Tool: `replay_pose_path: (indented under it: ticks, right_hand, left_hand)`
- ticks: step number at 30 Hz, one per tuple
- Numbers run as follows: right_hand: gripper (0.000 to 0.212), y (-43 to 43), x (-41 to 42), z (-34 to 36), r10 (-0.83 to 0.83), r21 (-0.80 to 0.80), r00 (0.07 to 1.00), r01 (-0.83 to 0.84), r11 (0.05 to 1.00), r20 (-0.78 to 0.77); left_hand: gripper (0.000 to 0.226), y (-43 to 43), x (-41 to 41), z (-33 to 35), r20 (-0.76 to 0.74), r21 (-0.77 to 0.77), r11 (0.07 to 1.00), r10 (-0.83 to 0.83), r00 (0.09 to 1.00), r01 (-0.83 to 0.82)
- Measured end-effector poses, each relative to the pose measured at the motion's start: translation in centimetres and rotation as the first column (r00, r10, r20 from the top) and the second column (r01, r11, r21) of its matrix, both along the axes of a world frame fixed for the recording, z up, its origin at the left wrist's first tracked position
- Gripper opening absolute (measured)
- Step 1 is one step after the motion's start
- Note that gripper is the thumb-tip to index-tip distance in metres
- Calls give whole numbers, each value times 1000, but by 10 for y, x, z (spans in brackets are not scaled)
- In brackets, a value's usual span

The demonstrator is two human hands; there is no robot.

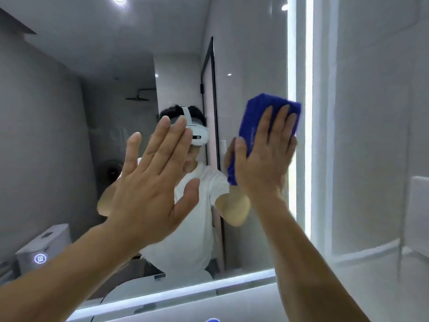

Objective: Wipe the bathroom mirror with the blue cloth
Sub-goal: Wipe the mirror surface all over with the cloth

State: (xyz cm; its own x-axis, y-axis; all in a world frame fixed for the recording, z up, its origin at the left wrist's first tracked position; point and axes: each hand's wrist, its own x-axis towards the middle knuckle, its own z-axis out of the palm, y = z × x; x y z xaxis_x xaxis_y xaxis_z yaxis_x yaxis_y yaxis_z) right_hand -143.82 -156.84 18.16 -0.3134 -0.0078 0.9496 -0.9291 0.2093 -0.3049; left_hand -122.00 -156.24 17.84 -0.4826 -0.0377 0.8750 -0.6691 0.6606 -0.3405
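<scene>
The bathroom mirror [81, 94] fills most of the head view, with lit strips along its right and bottom edges. My right hand [264, 156] presses the folded blue cloth [253, 122] flat against the glass near the mirror's right edge, fingers straight and spread over it. The cloth shows above my fingertips and beside my thumb. My left hand [153, 182] is raised in front of the mirror's middle with straight, spread fingers and holds nothing; whether it touches the glass I cannot tell.
A white tiled wall [371, 135] stands right of the mirror. The bright light strip [308, 112] runs down the mirror's right side. Reflected in the glass are a person in a white shirt, a toilet [44, 249] at lower left and a shower door.
</scene>
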Motion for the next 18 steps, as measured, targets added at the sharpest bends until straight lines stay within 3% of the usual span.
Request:
replay_pose_path:
  ticks: [4,8,11,13,15,18]
  right_hand:
    - [71,-13,39,-83,129,144,942,-88,986,-311]
    - [77,-6,27,-187,141,331,873,25,943,-466]
    - [72,9,-4,-185,166,330,833,21,944,-528]
    - [70,13,-17,-143,123,250,908,-21,968,-400]
    - [66,14,-25,-78,49,127,989,-31,991,-138]
    - [68,10,-16,25,26,26,991,-29,999,128]
  left_hand:
    - [67,-6,-9,18,23,-15,996,83,996,-82]
    - [67,-9,-11,29,56,8,991,130,990,-131]
    - [65,-9,-7,31,54,41,990,136,989,-138]
    - [65,-7,-2,36,48,53,991,124,991,-126]
    - [67,-6,3,42,42,57,993,103,994,-105]
    - [68,-5,13,48,37,41,996,78,996,-79]
